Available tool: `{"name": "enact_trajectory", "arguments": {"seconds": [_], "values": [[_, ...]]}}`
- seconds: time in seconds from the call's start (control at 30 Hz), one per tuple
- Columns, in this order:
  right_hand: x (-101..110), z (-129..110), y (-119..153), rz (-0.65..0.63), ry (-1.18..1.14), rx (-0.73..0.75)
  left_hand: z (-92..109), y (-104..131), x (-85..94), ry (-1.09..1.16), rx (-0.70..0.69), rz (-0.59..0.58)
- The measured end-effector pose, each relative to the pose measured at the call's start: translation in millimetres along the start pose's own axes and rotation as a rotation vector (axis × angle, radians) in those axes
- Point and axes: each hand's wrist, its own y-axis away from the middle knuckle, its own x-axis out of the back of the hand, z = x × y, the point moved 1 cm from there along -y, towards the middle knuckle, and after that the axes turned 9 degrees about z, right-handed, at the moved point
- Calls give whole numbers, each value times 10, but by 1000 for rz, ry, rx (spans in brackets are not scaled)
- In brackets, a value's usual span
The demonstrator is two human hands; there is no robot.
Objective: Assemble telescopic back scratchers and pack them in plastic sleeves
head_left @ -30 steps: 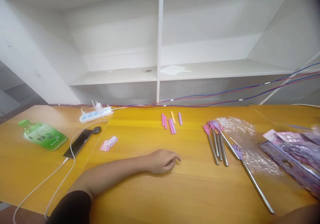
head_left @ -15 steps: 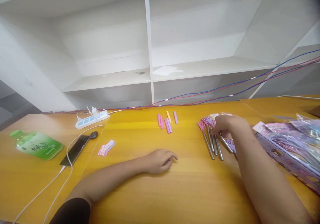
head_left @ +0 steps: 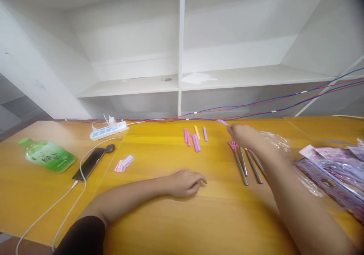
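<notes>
My left hand (head_left: 187,183) rests on the wooden table, fingers loosely curled and a little apart, with nothing visible in them. My right hand (head_left: 241,133) is shut on a thin purple piece (head_left: 222,122), which sticks out to the left of the fingertips and is blurred. Under and beside that hand lie several metal rods (head_left: 241,167), at least one with a pink hand-shaped head (head_left: 232,145), like back scratchers. My wrist and forearm hide part of them. Left of the rods are several short sticks, among them a pink stick (head_left: 195,143) and a yellow stick (head_left: 197,132).
A patterned box (head_left: 327,179) of packaged items stands at the right, beside crumpled clear plastic (head_left: 311,184). On the left are a green bottle (head_left: 49,155), a phone (head_left: 89,164) with a white cable, small pink cards (head_left: 124,164) and a power strip (head_left: 109,131). Shelves rise behind.
My right hand has moved left and up from the rods' heads, now with the purple piece in its fingers. My left hand stays in place on the table. The view has shifted slightly.
</notes>
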Motion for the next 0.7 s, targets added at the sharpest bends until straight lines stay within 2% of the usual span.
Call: {"name": "enact_trajectory", "arguments": {"seconds": [0.1,0.2,0.33,0.5,0.7], "values": [[-221,-483,45,25,-44,3,-11,0,-12,-2,-7,15],[-436,-747,98,-9,-69,-5,-11,-5,-11,-6,-25,26],[-585,-739,114,-82,-86,8,-4,-9,-4,0,-35,27],[-597,-637,43,-147,-137,-9,-10,-4,-13,-4,-45,26],[-608,-615,6,-99,-194,-74,-24,11,-28,-9,-84,53]]}}
